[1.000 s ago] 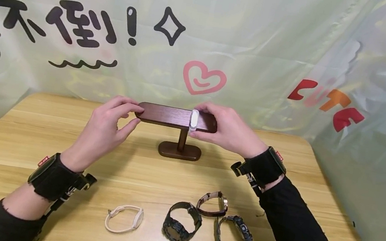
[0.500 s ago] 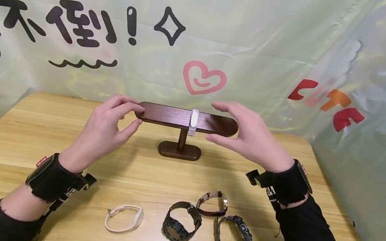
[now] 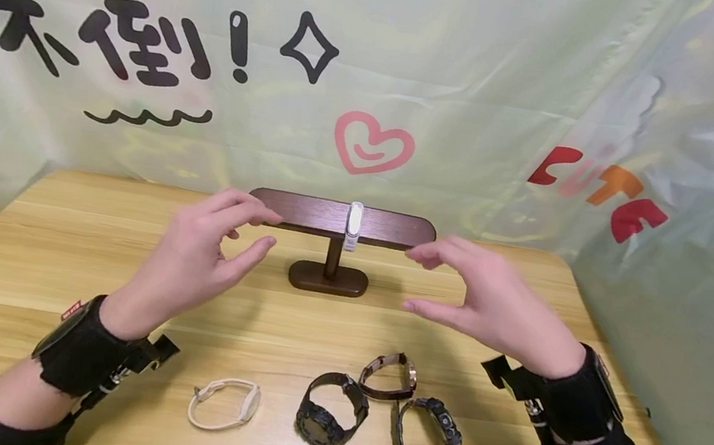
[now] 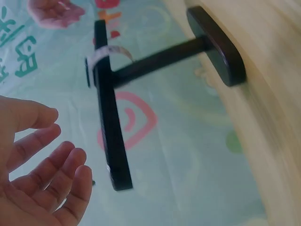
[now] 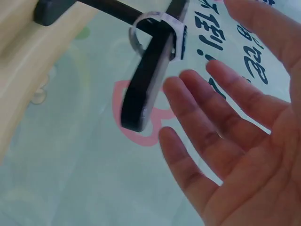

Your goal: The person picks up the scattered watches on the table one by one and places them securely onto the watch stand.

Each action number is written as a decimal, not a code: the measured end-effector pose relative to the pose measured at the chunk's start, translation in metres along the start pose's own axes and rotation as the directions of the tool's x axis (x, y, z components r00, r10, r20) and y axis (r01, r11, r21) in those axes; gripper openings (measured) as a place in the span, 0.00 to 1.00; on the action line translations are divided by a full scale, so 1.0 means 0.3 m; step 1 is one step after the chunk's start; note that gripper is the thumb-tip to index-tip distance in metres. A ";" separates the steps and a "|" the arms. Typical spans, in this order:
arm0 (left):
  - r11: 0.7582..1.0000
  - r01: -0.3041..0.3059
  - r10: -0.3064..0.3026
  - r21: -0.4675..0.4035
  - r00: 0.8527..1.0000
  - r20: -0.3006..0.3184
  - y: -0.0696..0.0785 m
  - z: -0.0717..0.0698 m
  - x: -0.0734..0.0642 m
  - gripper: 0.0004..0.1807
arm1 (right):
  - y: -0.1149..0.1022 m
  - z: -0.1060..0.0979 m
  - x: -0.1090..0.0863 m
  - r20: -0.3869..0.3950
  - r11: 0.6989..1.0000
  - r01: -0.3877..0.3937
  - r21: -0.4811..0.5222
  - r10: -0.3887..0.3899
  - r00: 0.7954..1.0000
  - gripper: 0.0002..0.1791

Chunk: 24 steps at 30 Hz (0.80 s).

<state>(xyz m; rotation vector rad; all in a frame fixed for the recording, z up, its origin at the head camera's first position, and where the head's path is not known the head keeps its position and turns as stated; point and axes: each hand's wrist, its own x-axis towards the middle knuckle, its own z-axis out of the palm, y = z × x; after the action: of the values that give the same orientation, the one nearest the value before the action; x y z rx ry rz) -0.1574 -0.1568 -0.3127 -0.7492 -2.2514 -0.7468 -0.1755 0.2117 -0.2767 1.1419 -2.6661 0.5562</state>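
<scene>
bright head view, soft shadows on the table (wrist views dimmer, hazier)

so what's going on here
A person holds their left hand and right hand near opposite ends of the crossbar on a dark wooden stand, fingers loosely bent and gripping nothing. One pale watch is looped round that bar. Four others lie on the table in front, off the stand: a white watch, a round black watch, a brown watch and a chunky dark watch.
</scene>
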 end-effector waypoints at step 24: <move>0.981 -0.135 0.172 -0.139 0.938 0.300 0.153 0.079 -0.052 0.16 | 0.058 0.160 -0.161 0.338 0.988 -0.153 0.025 0.135 0.931 0.33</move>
<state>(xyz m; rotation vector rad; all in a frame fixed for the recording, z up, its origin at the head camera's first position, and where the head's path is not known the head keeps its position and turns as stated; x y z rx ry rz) -0.1259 -0.1146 -0.3250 -1.1561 -2.4044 -0.7305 -0.1562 0.2348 -0.3402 1.1518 -3.0640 0.4935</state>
